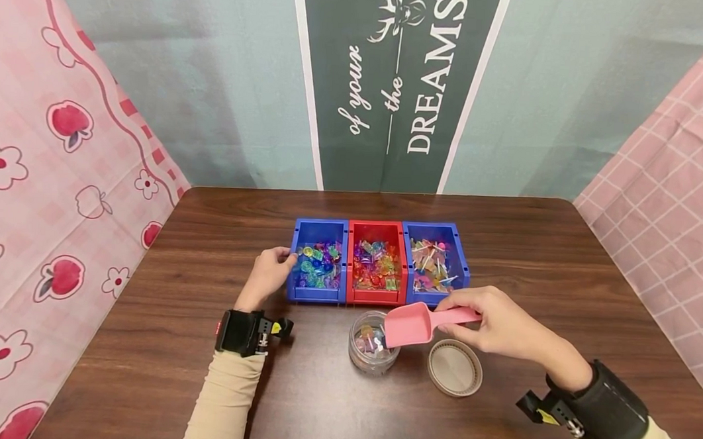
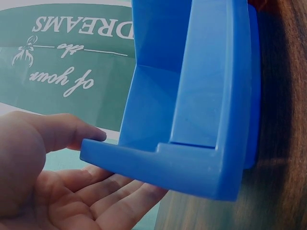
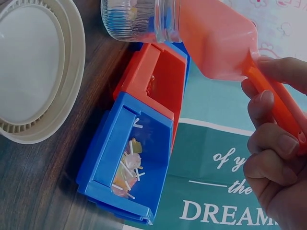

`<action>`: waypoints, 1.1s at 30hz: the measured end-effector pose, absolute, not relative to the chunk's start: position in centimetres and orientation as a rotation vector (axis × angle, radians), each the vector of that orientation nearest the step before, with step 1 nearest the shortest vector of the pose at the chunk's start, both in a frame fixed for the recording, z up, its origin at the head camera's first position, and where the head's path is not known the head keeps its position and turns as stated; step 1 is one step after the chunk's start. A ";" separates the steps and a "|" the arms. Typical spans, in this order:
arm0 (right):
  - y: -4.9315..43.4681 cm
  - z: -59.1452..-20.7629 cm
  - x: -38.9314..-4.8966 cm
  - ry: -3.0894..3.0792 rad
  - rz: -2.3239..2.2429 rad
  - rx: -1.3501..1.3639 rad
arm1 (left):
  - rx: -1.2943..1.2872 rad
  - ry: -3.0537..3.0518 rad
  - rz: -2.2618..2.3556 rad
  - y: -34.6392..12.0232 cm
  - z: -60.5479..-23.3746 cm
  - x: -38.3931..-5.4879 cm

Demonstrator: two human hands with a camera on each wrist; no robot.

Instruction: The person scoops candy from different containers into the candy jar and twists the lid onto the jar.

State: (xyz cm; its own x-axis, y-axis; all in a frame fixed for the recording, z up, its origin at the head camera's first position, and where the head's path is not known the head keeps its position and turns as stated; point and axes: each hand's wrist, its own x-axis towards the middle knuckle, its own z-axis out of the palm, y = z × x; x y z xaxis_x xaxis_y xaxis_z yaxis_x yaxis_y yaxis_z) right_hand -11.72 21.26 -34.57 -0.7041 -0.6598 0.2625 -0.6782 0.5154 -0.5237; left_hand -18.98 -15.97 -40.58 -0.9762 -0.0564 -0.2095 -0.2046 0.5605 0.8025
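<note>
"Over the jar (image 1: 372, 368), what's that pink scoop (image 1: 408, 324) doing?"

"Its lip is at the jar's mouth, the right hand (image 1: 504, 323) pinching the handle. I can't tell whether it carries anything. I'd hold the lip inside the rim and tilt slowly, so nothing scatters on the desk (image 1: 206, 252)."

"And the left hand (image 1: 268, 275)?"

"Behind the jar, leftward, gripping the left blue bin's (image 1: 318, 295) side, well apart from the right."

"What's in everything?"

"Mixed small pieces (image 1: 371, 343) in the jar. Behind it, the left bin has mostly blue and green beads (image 1: 319, 269), the red bin (image 1: 376, 296) multicoloured ones, the right blue bin (image 1: 423, 299) white-sticked bits (image 1: 433, 263). The lid (image 1: 454, 368) lies just right of the jar."
</note>
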 end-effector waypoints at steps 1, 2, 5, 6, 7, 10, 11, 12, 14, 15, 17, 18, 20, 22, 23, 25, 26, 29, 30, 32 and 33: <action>21.3 -34.6 -11.7 -2.707 0.955 1.197 | -0.221 2.631 1.385 -16.0 -40.6 -19.0; 21.3 -34.6 -11.7 -2.706 0.952 1.198 | -0.221 2.633 1.384 -16.0 -40.6 -19.0; 21.3 -34.6 -11.6 -2.713 0.945 1.200 | -0.224 2.637 1.379 -16.0 -40.6 -19.0; 21.3 -34.6 -11.6 -2.717 0.943 1.198 | -0.226 2.638 1.377 -16.0 -40.7 -19.0; 21.3 -34.6 -11.6 -2.719 0.940 1.198 | -0.225 2.644 1.379 -16.0 -40.7 -19.0; 21.3 -34.5 -11.5 -2.712 0.926 1.204 | -0.225 2.658 1.381 -16.0 -40.7 -19.1; 21.4 -34.5 -11.5 -2.703 0.922 1.207 | -0.221 2.666 1.382 -16.0 -40.8 -19.1; 21.4 -34.5 -11.5 -2.693 0.916 1.207 | -0.222 2.672 1.383 -16.0 -40.8 -19.1; 21.5 -34.4 -11.5 -2.676 0.910 1.206 | -0.223 2.677 1.383 -16.0 -40.8 -19.1; 21.6 -34.3 -11.5 -2.665 0.906 1.206 | -0.222 2.678 1.381 -16.0 -40.7 -19.1; 21.7 -34.2 -11.6 -2.649 0.911 1.204 | -0.224 2.674 1.382 -16.0 -40.7 -19.1; 21.8 -34.1 -11.7 -2.642 0.918 1.205 | -0.227 2.670 1.383 -15.9 -40.7 -19.1; 22.0 -34.0 -11.8 -2.628 0.928 1.206 | -0.228 2.665 1.386 -15.9 -40.6 -19.1; 22.2 -33.9 -12.0 -2.612 0.943 1.205 | -0.226 2.666 1.387 -15.9 -40.6 -19.1; 22.3 -33.9 -12.1 -2.606 0.952 1.204 | -0.225 2.667 1.387 -15.9 -40.6 -19.1; 22.4 -33.9 -12.2 -2.597 0.969 1.194 | -0.223 2.670 1.384 -15.9 -40.7 -19.1; 22.5 -34.0 -12.3 -2.596 0.986 1.189 | -0.222 2.674 1.384 -16.0 -40.8 -19.2; 22.8 -34.0 -12.5 -2.615 1.011 1.139 | -0.219 2.679 1.381 -16.0 -40.8 -19.2; 22.9 -33.9 -12.5 -2.629 1.011 1.110 | -0.218 2.679 1.382 -16.0 -40.9 -19.1; 23.1 -33.9 -12.6 -2.666 0.996 1.034 | -0.214 2.681 1.383 -16.0 -40.9 -19.1; 23.2 -33.8 -12.7 -2.686 0.979 0.990 | -0.214 2.678 1.387 -15.9 -40.8 -19.1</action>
